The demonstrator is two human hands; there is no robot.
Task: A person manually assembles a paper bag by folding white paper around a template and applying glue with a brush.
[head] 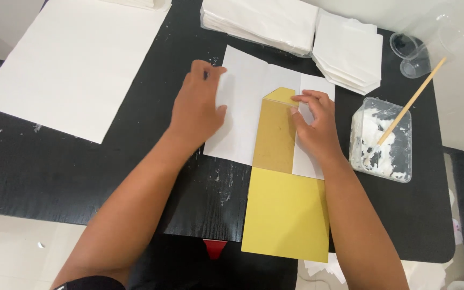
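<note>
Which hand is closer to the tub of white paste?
Right. The right hand rests on the folded paper just left of the paste tub; the left hand lies farther left.

Single head-worn view, looking steeply down, close over the black table, slightly tilted
</note>
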